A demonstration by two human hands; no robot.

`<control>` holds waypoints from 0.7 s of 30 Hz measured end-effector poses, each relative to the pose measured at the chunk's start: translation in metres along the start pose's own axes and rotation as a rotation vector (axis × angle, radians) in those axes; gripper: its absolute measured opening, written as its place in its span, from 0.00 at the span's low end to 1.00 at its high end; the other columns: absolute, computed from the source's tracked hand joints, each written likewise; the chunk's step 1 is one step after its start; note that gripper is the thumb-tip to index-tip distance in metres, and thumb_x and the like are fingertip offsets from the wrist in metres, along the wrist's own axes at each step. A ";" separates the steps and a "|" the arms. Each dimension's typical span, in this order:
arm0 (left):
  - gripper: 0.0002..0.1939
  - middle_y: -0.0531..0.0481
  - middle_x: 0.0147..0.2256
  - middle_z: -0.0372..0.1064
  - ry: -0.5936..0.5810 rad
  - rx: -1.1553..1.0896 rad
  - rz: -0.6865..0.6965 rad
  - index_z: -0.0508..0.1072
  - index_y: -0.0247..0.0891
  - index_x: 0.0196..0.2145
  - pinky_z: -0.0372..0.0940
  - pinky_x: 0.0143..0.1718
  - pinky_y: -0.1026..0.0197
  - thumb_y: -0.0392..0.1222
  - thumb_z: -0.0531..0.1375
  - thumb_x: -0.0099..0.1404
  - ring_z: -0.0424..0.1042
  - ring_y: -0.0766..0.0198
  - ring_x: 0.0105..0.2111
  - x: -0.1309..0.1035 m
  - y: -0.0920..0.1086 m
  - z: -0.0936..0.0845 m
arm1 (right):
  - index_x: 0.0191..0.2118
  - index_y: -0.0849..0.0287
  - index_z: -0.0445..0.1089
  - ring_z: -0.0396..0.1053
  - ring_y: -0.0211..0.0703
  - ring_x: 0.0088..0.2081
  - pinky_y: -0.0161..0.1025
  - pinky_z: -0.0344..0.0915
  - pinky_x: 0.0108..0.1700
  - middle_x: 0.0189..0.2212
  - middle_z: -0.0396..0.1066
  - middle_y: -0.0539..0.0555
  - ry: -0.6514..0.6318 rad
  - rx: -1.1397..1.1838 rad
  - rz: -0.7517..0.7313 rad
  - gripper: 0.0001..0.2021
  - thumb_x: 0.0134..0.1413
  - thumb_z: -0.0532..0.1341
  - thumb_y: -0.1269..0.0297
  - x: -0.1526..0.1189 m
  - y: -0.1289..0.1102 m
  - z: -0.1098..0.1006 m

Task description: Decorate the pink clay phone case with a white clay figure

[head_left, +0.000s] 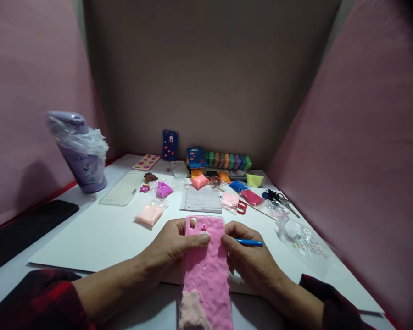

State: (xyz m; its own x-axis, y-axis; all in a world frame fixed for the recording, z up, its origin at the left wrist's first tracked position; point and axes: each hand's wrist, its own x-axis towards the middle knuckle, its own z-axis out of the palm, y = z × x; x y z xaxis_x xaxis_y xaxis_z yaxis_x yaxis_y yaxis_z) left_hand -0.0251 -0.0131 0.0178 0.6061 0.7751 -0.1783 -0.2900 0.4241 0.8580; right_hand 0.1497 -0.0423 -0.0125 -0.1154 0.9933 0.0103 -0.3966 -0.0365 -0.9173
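A phone case point(209, 270) covered in bumpy pink clay is held upright near me, with a pale peach patch and a bit of brown at its lower left. My left hand point(175, 240) grips its left edge, the thumb resting across the front just under a small red and white piece point(203, 228). On the other side my right hand point(249, 256) pinches the right edge and also has a blue pen-like tool point(249, 242) between its fingers. The tool's tip is hidden behind the fingers.
Clay packets lie about, among them a peach one point(149, 214) and a magenta one point(164, 189). A lined paper point(201, 200) sits ahead. Keys point(278, 198) and a bag of small gems point(303, 238) are right; a purple bottle point(80, 160) and black phone point(34, 229) left.
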 end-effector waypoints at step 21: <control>0.20 0.44 0.30 0.76 -0.060 -0.026 -0.005 0.77 0.32 0.37 0.67 0.38 0.57 0.37 0.72 0.44 0.74 0.58 0.29 -0.004 0.006 0.003 | 0.26 0.62 0.68 0.59 0.28 0.14 0.26 0.57 0.16 0.15 0.66 0.45 0.023 -0.003 -0.009 0.14 0.43 0.71 0.59 -0.003 0.001 0.000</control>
State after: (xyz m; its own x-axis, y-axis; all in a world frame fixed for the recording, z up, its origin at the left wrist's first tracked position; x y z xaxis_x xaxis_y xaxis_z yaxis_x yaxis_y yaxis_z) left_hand -0.0267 -0.0152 0.0248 0.6510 0.7436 -0.1526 -0.3052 0.4404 0.8444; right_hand 0.1493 -0.0450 -0.0137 -0.0905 0.9959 0.0092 -0.3948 -0.0274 -0.9184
